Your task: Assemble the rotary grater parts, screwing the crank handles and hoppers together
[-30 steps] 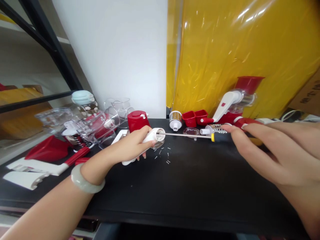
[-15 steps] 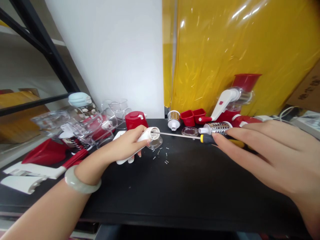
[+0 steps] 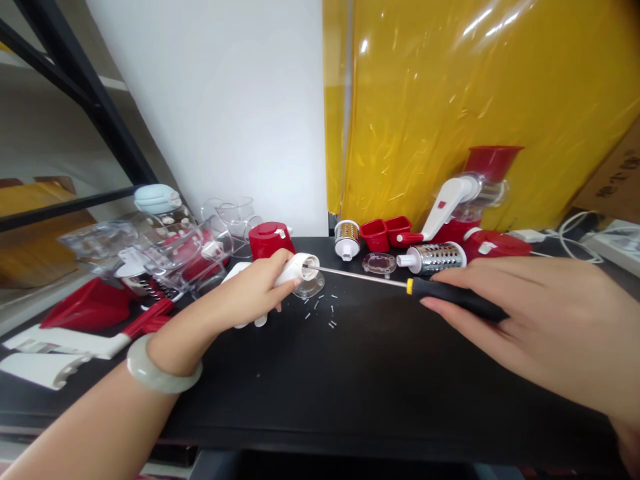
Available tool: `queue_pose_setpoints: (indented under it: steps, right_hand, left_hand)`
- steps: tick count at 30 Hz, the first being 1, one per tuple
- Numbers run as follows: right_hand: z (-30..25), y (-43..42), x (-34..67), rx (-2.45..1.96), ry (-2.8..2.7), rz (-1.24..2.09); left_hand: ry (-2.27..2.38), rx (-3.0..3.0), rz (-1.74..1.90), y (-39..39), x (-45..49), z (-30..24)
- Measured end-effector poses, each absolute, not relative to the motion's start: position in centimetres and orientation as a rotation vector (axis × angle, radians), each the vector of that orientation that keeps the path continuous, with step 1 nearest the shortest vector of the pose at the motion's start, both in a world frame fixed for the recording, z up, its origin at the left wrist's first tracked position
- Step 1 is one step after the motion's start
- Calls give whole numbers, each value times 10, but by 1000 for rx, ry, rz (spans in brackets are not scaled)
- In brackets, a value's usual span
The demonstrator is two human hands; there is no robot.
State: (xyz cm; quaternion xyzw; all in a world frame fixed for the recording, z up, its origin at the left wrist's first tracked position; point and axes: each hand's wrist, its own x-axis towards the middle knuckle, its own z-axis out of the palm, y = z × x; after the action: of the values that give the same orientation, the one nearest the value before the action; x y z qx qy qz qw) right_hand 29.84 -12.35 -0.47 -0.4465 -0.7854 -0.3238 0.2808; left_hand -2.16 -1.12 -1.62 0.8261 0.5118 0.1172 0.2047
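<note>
My left hand [image 3: 260,287] is closed around a white plastic grater part [image 3: 299,268], whose round hollow end faces right. A long-shafted screwdriver [image 3: 367,276] with a black and yellow handle lies nearly level, its tip inside that hollow end. My right hand [image 3: 540,320] grips the handle between thumb and fingers. What the tip touches inside is hidden. Several small screws [image 3: 320,307] lie scattered on the black tabletop, just below a clear round plastic piece [image 3: 311,287].
Clear and red grater parts [image 3: 200,247] crowd the left side. Behind stand a red base [image 3: 271,240], a grating drum [image 3: 347,240], red cups [image 3: 385,232] and an assembled rotary grater [image 3: 470,200]. Another metal drum [image 3: 435,258] lies by my right hand.
My right hand has shifted its hold on the screwdriver; the fingers, straighter before, now wrap the handle. The handle has turned and dipped slightly. My left hand stays nearly still.
</note>
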Motion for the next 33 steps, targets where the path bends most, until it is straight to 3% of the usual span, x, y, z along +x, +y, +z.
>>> queue_pose_setpoints:
  steps: [8, 14, 18, 23, 28, 33]
  right_hand:
    - [9, -124, 292, -778, -2126, -1414]
    - [5, -125, 291, -811, -1961, -1404]
    - [-1, -120, 295, -1130, -1943, -1475]
    - [-1, -117, 295, -1401, -2045, -1262]
    - [-2, -107, 300, -1425, -2238, -1054]
    - [-4, -104, 303, -1282, -2255, -1184]
  left_hand:
    - [1378, 2378, 514, -7, -28, -8]
    - [1315, 2298, 527, -12, -27, -5]
    - [1346, 2274, 490, -13, -26, -6]
    - [1463, 2374, 403, -13, -24, -11]
    - [1600, 2546, 349, -16, -18, -12]
    - [1666, 2450, 310, -19, -13, -10]
